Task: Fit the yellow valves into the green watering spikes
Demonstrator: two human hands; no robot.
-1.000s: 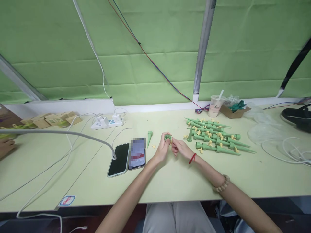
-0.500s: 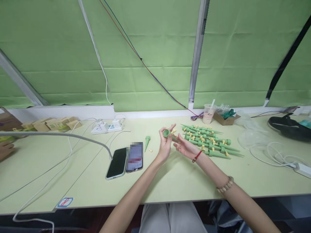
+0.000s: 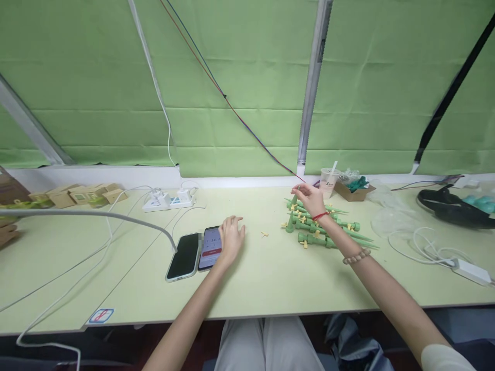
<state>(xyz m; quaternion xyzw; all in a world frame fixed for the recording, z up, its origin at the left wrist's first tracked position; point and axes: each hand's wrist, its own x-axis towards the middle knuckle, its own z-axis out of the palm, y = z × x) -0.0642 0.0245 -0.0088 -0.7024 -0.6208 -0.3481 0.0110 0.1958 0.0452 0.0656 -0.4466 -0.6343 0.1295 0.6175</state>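
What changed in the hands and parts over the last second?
The hands parted. The right hand carried the green spike out to the pile of spikes. The left hand dropped onto the table, covering the loose green cone by the phones. Phones and pile stayed put.

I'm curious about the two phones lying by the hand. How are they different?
The left phone has a dark, blank screen; the right phone is lit, showing white and red. The left phone lies clear of the left hand, while the right phone is partly covered by it. Both lie flat, side by side, on the pale green table.
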